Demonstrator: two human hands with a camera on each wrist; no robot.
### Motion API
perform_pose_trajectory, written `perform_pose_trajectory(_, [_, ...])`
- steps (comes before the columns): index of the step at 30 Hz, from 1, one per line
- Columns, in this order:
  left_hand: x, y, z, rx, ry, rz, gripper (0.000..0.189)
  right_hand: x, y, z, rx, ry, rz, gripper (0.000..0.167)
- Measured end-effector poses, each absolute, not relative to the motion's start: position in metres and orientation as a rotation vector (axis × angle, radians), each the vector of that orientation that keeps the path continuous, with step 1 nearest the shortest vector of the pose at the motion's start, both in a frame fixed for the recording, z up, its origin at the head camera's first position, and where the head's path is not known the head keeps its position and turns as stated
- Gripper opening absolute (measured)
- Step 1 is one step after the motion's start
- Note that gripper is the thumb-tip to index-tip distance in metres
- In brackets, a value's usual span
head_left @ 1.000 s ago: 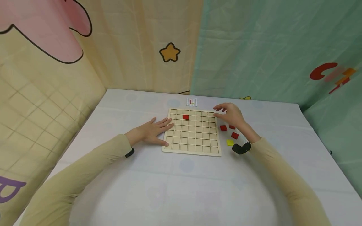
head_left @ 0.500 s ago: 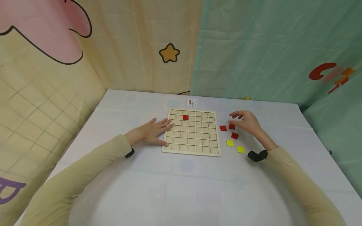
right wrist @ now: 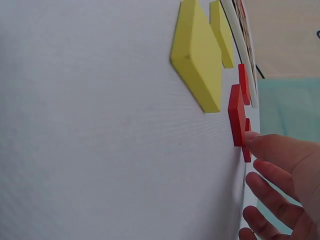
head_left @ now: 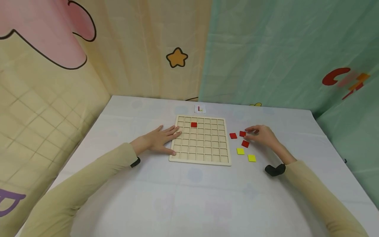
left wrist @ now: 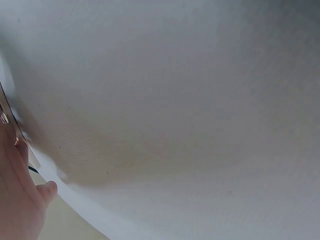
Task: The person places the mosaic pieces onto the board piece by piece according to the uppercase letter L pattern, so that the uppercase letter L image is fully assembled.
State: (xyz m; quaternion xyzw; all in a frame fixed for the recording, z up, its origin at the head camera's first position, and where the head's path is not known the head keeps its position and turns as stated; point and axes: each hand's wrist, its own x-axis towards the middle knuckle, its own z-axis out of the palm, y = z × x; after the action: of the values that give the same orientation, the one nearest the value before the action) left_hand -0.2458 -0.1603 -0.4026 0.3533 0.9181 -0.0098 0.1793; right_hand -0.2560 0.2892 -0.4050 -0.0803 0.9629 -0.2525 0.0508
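Observation:
A pale wooden grid board lies on the table in the head view. One red square tile sits in a cell near its far side. My left hand rests on the board's left edge, fingers spread. Right of the board, my right hand is at a red tile, thumb and index apart beside it; whether they touch it is unclear. Two more red tiles, one nearer the board and one closer to me, lie around it. In the right wrist view the thumb overlaps the red tiles.
Two yellow tiles, the left one and the right one, lie on the table nearer to me. A small printed grid card lies beyond the board. Patterned curtains hang behind the white-covered table.
My right hand has moved from the board's far right corner, rightward and towards me, to the red tiles. A yellow tile hidden under that arm has come into view. My left hand stays put.

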Motion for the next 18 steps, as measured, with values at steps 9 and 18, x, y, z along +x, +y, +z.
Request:
perform_pose_trajectory(9, [-0.2450, -0.1594, -0.4035, 1.013, 2.595, -0.032, 0.094, -0.2545, 0.2907, -0.4089, -0.239, 2.936, -0.742, 0.040])
perform_pose_trajectory(18, [-0.2457, -0.1606, -0.4033, 1.012, 2.598, -0.034, 0.094, -0.2551, 0.2899, -0.4097, -0.337, 3.026, -0.687, 0.034])
